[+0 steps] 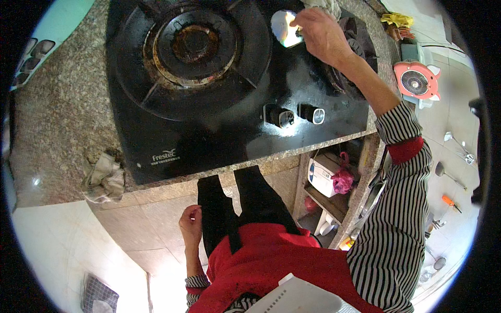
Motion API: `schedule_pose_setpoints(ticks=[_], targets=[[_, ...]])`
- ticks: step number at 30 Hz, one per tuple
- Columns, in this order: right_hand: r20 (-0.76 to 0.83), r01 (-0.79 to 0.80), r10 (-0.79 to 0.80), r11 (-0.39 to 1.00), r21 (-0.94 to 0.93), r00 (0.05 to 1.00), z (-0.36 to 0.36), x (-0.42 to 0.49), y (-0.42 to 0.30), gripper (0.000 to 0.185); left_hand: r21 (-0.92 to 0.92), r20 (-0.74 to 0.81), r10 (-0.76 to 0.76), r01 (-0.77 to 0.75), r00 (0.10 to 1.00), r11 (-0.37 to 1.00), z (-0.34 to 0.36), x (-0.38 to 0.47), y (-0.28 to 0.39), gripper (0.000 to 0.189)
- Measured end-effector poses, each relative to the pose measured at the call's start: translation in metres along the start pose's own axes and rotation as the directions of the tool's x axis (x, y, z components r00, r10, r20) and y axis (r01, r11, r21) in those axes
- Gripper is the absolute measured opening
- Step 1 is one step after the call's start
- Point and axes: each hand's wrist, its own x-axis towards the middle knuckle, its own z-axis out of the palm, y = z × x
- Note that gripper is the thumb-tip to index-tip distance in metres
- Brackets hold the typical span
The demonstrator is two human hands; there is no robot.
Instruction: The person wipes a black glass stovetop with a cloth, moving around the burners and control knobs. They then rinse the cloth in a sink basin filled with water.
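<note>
Near the top right of the black glass gas hob [219, 137], my right hand [323, 35] reaches over the surface. Its fingertips are at a bright shiny patch beside a crumpled grey cloth [325, 6]; whether they hold anything is unclear. A large round burner [195, 43] with rusty rings lies to the left. Two control knobs [285, 117] sit at the hob's front. My left hand [191, 227] hangs beside my dark trousers, fingers loosely curled, and whether it holds something cannot be told.
A crumpled beige cloth [105, 179] lies at the granite counter's [62, 113] front edge. A pink fan [415, 80] stands right of the hob. Ladles and other utensils [450, 176] hang on the tiled wall. Under the counter, a shelf [327, 203] holds a white box [323, 174] and a pink plastic bag [343, 180].
</note>
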Motion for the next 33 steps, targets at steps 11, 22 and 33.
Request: schedule_pose_setpoints(ticks=[11, 22, 33], targets=[[-0.045, -0.213, 0.212, 0.977, -0.028, 0.976, 0.054, 0.025, 0.119, 0.058, 0.014, -0.02, 0.049, -0.049, 0.999, 0.999, 0.003, 0.005, 0.016, 0.015], [0.066, 0.1, -0.145, 0.887, 0.451, 0.987, 0.029, 0.033, 0.116, 0.036, 0.07, 0.012, 0.166, -0.166, 0.986, 0.984, 0.046, 0.013, 0.075, 0.013], [0.154, 0.053, -0.144, 0.874, 0.482, 0.977, 0.063, 0.009, 0.247, 0.038, 0.156, 0.027, 0.084, -0.087, 0.996, 0.984, 0.107, 0.014, 0.105, 0.016]])
